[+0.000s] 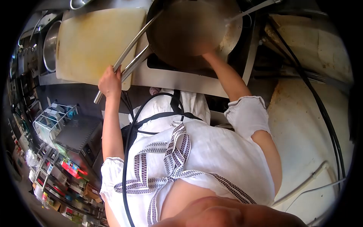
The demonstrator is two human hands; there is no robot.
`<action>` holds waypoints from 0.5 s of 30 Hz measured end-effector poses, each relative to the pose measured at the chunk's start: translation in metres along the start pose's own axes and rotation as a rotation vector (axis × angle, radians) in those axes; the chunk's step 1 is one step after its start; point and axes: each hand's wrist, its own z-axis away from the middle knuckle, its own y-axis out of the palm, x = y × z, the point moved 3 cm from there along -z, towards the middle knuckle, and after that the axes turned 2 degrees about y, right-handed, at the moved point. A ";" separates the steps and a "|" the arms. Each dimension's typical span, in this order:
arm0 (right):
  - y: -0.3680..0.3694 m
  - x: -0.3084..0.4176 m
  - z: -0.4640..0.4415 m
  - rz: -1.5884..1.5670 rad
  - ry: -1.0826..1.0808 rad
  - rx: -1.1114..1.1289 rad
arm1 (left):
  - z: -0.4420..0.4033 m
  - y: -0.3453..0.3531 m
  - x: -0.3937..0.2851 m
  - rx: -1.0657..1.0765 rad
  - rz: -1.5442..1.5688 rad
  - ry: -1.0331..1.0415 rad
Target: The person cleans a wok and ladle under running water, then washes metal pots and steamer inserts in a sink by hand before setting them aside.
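Observation:
A large wok-like pan (233, 38) sits on the cooktop, its inside brownish and hazy. My left hand (110, 82) is closed around a long metal-handled utensil (130, 46), which slants up over the pan's left rim; its far end does not show clearly. Just beside those fingers runs the pan's metal handle (135, 62), and I cannot tell if they touch it. My right hand (206, 48) reaches down into the pan, and its fingers are lost in blur. Another metal utensil handle (253, 10) leans over the pan's upper right rim.
A stained cutting board (96, 41) lies left of the pan, with a metal bowl (51, 46) beyond it. A wire rack (56, 119) and dark box (81, 132) stand lower left. Black cables (321, 94) cross a white surface (302, 125) on the right.

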 end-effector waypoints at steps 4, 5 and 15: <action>-0.027 0.051 0.016 0.119 -0.091 0.064 | -0.003 0.005 0.003 -0.027 0.053 -0.032; -0.024 0.045 0.010 0.166 -0.186 -0.018 | -0.001 0.007 0.002 -0.029 0.051 -0.038; -0.019 0.040 -0.030 0.251 0.098 -0.585 | 0.007 0.006 -0.004 -0.055 0.116 -0.079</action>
